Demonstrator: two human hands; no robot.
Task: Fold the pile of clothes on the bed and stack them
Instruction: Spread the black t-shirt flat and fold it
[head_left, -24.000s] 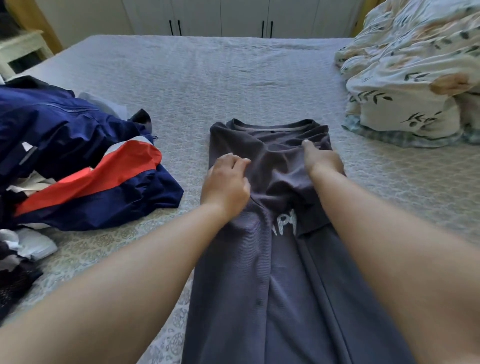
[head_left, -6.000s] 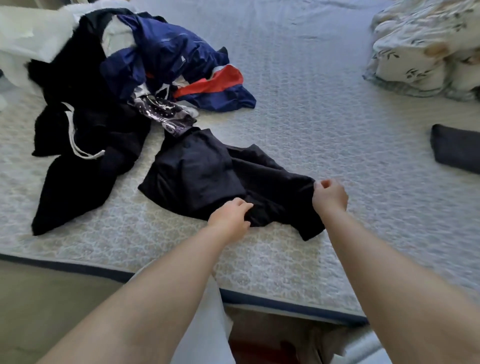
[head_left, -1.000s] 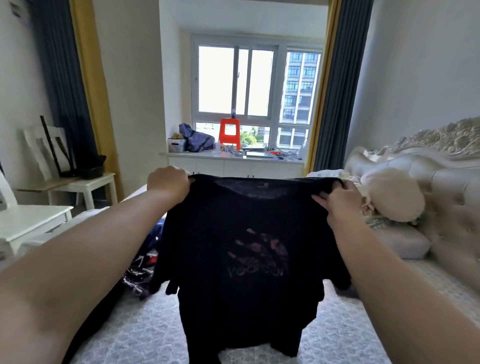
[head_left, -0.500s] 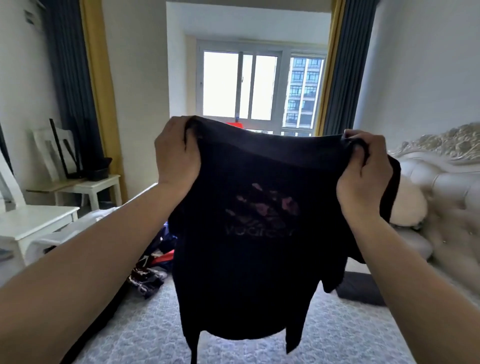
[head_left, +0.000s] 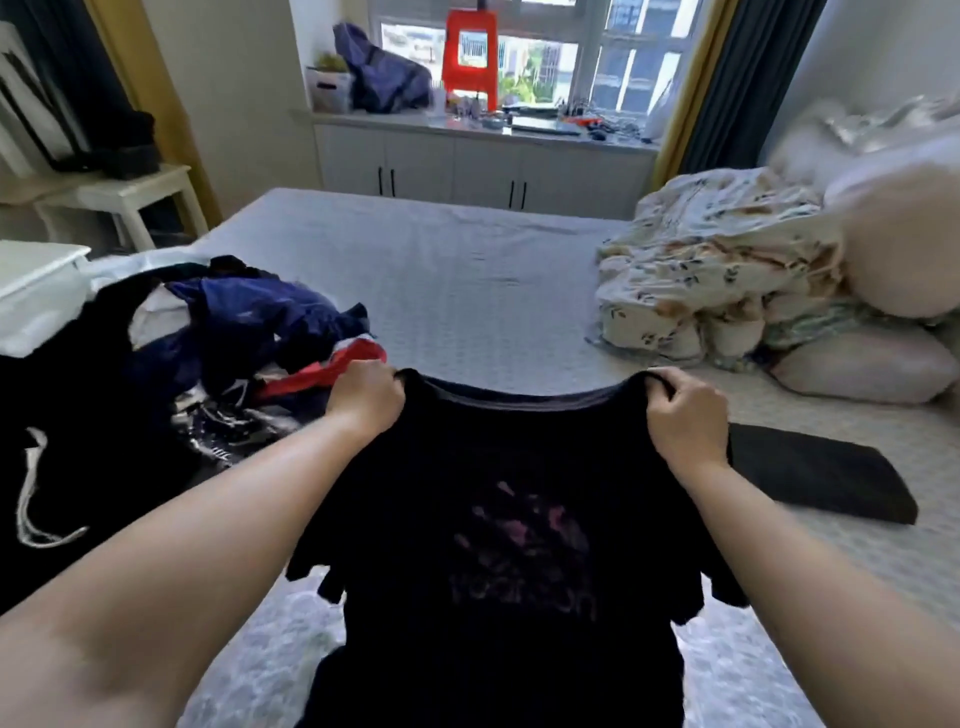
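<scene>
Clothes first: we hold a black T-shirt (head_left: 498, 545) spread before us over the near part of the bed (head_left: 467, 291), its faded pink print facing us. Our left hand (head_left: 366, 397) grips one shoulder and our right hand (head_left: 685, 421) grips the other, fingers curled into the cloth, the two hands well apart with the neckline sagging between them. The hem falls out of sight at the lower edge.

To the right, just beyond our right hand, a folded dark garment (head_left: 815, 480) lies flat on the pale patterned bedspread. To the left sits the unfolded pile (head_left: 208, 353), black, navy and red pieces tangled, a white drawstring showing. Farther right a floral duvet (head_left: 711, 280) is bunched against pillows (head_left: 872, 358).

Past the bed stand white cabinets (head_left: 467, 166) under a window, their worktop cluttered, an orange stool (head_left: 470, 57) upon it. A white side table (head_left: 130, 197) stands at the left.

Half a second ago we held the shirt raised against the window; now it is lowered toward the bed, and our view tilts down.
</scene>
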